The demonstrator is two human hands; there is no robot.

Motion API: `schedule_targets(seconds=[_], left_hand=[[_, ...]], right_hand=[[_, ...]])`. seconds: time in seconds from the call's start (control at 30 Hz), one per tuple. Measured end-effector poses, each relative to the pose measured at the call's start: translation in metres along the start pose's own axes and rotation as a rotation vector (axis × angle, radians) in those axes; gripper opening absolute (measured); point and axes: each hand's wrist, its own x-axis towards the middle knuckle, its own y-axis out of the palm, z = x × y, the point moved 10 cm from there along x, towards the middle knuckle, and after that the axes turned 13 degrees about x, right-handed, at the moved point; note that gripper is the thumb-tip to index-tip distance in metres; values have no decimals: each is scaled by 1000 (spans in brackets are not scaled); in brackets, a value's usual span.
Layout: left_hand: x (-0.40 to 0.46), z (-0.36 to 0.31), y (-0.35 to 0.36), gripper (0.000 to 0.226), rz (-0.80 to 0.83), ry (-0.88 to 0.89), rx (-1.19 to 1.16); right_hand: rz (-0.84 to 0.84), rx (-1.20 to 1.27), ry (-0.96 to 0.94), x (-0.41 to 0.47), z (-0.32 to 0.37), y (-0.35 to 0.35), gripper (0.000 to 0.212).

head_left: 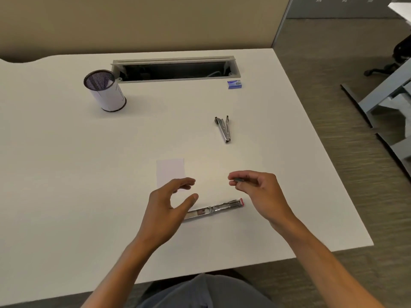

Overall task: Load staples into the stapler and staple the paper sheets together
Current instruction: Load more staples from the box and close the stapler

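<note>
A metal stapler [216, 208] with a red end lies swung open flat on the white desk [66, 174], between my two hands. My right hand [255, 192] hovers above its right end and pinches a small dark strip of staples [239, 180] between thumb and fingertips. My left hand [169, 203] hovers over the stapler's left end with fingers and thumb loosely spread, holding nothing. The white paper sheets [170, 172] lie just beyond my left hand, partly hidden by its fingers. A blue staple box [234, 84] sits far back on the right.
A second small metal stapler [223, 128] lies behind my right hand. A mesh pen cup [104, 91] stands at the back left beside an open cable tray [175, 68]. The desk's right edge drops to carpet, with a chair base and desk legs beyond.
</note>
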Motion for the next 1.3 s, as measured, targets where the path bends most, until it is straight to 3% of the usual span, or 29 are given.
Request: schedule_targets(seconds=[0.2, 0.43, 0.73, 0.9, 1.1, 1.3], left_hand=[[-11, -7, 15, 27, 35, 35, 32], [-29, -22, 35, 28, 96, 159, 111], [-44, -27, 44, 19, 119, 257, 85], [-47, -27, 43, 17, 95, 268, 116], [-44, -24, 46, 19, 93, 236, 131], [-43, -23, 52, 18, 91, 225, 141]], right_hand=[[45, 90, 33, -27, -13, 9, 25], [115, -66, 32, -56, -25, 30, 29], [165, -17, 78, -72, -41, 41, 48], [175, -55, 99, -74, -47, 39, 42], [131, -327, -128, -80, -31, 32, 24], [126, -404, -300, -76, -28, 22, 17]])
